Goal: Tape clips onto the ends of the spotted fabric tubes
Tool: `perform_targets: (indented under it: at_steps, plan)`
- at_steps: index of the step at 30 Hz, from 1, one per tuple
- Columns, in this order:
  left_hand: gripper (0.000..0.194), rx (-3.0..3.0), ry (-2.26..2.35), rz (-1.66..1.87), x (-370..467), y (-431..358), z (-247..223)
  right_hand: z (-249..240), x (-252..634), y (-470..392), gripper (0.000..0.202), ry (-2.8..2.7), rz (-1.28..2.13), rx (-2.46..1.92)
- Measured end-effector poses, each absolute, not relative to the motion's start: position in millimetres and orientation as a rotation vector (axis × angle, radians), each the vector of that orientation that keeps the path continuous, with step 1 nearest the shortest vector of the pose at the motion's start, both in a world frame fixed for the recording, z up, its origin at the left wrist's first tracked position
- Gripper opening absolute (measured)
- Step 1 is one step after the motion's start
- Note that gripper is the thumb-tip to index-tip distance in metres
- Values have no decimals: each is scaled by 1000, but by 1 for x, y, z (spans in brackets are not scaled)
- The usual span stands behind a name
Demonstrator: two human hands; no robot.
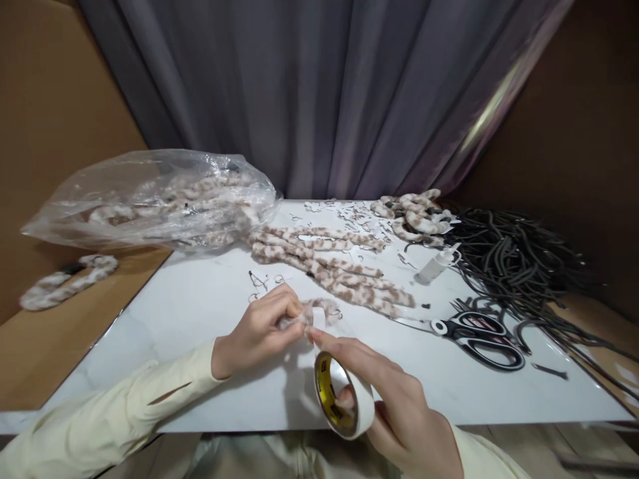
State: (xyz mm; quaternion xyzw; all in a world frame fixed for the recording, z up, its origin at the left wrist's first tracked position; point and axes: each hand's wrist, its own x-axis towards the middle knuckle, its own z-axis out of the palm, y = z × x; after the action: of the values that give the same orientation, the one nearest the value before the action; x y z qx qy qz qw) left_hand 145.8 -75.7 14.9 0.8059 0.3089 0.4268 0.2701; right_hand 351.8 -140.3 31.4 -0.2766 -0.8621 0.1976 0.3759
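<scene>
The left hand (267,326) pinches a short fuzzy piece (327,307) above the near middle of the bench (224,406). The right hand (399,392) has its grip around a tape roll (363,402), 1 finger showing inside the core, its fingertips beside the tape strip (318,320) at the piece. The strip could go on crooked if the roll tilts, or catch the fingers, so close is it. Loose pile could weaken the bond. Scissors (462,330) lie right; an arm sweeping there could knock them.
</scene>
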Motion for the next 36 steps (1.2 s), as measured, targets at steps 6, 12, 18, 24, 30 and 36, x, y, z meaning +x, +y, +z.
perform_targets:
  at_steps: [6,12,18,24,30,36]
  plan:
    - [19,2014,795,1089,145,-77,17,19,347,-136,49,-2200,417,-671]
    - [22,1578,893,910,148,-78,28,5,347,-127,53,-2419,244,-686]
    - [22,1649,953,953,151,-71,36,27,359,-128,65,-2409,379,-637]
    - [20,1721,981,840,156,-58,51,72,368,-110,32,-1978,200,-895]
    - [20,1724,1045,800,160,-56,70,84,360,-56,29,-2054,1316,-1008]
    - [10,1821,1077,609,155,-54,74,63,358,-37,33,-1957,1738,-960]
